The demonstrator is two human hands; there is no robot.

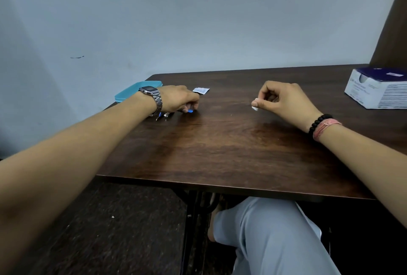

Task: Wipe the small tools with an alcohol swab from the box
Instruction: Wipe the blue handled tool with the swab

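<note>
Dark brown wood is what your table (220, 142) is made of, and both your hands rest on it. Your left hand (178, 99), the one with the silver watch (152, 94), is curled down over the small tools (167, 115). Its fingertips pinch a little tool with a blue end (189, 111). A few more small metal and blue tools lie just under your wrist; they are too small to tell apart. Your right hand (282, 100) is closed like a loose fist and pinches a small white swab (255, 107) between thumb and finger. A torn white packet (200, 90) lies just past your left hand. A teal lid or tray (134, 91) sits at the table's far left corner. The swab box (378, 87), white and purple, sits at the far right, well apart from your hands.
</note>
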